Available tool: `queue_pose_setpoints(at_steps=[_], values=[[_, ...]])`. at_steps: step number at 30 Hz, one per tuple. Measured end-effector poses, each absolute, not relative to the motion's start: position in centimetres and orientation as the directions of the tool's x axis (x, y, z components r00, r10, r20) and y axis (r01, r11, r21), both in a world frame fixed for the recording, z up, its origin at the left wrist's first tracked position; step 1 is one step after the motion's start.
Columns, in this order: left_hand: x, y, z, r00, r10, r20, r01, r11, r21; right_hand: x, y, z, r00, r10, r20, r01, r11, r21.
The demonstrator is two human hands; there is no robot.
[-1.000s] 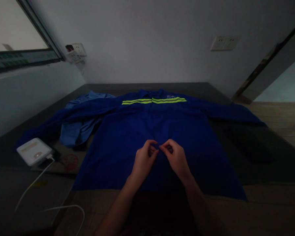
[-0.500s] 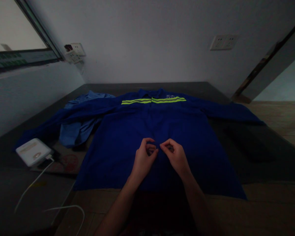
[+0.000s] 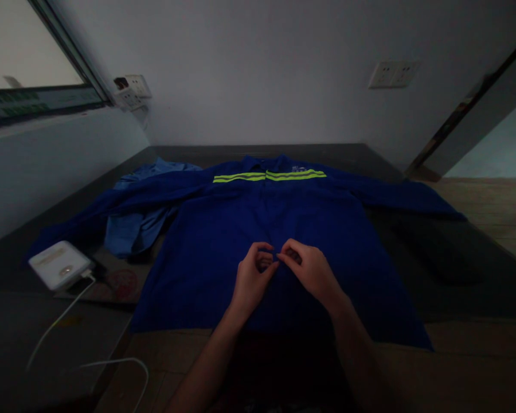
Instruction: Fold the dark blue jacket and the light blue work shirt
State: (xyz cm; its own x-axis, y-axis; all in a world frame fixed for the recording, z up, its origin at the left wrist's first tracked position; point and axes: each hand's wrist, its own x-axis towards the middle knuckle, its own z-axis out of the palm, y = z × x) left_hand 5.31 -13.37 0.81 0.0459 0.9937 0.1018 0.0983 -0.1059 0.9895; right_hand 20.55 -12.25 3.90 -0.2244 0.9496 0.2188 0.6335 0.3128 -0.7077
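Observation:
A dark blue work jacket [image 3: 215, 235] lies spread out, its collar at the far end and both sleeves stretched sideways. Two yellow-green reflective strips cross its chest. Over the lower middle of the jacket, my left hand [image 3: 253, 278] has curled fingers with the thumb drawn toward them; anything between them is too small to make out. Facing it almost tip to tip, my right hand [image 3: 307, 267] is closed in a pinch, thumb against forefinger. What it pinches, if anything, cannot be seen in the dim light.
Under the jacket's left-hand sleeve sits a crumpled lighter blue garment [image 3: 131, 232]. Nearer is a white box-shaped device [image 3: 60, 265] with a white cable [image 3: 54, 327]. A dark flat item [image 3: 434, 249] lies on the dark tabletop [image 3: 490, 275] at right. Sockets [image 3: 393, 74] are on the wall.
My right hand has shifted slightly, its wrist swinging to the right and its fingertips coming a little nearer the left hand. My left hand and the jacket stay nearly still.

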Motion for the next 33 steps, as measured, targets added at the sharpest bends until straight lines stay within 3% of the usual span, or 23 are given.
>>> queue_pose_setpoints(at_steps=[4,12,18,25,33], values=[[5.2,-13.4,0.7,0.038,0.993,0.112,0.107,-0.116,0.987,20.7,-12.0,4.1,-0.301,0.915,0.27,0.698,0.404,-0.591],[5.3,-13.6,1.1,0.049,0.984,0.169,0.304,-0.175,0.936,20.6,-11.7,2.6,-0.195,0.937,0.289,0.545,0.348,-0.763],[5.3,-13.5,0.8,0.058,0.981,0.187,0.416,-0.194,0.888,20.4,-11.5,1.8,-0.19,0.955,0.225,0.58,0.295,-0.759],[5.0,-14.1,1.8,0.1,0.962,0.255,0.53,-0.269,0.804,23.2,-13.7,3.5,-0.056,0.928,0.368,0.614,0.323,-0.72],[3.2,-16.7,2.5,0.13,0.946,0.296,0.559,-0.316,0.766,24.0,-21.8,2.1,-0.143,0.847,0.512,0.572,0.493,-0.656]])
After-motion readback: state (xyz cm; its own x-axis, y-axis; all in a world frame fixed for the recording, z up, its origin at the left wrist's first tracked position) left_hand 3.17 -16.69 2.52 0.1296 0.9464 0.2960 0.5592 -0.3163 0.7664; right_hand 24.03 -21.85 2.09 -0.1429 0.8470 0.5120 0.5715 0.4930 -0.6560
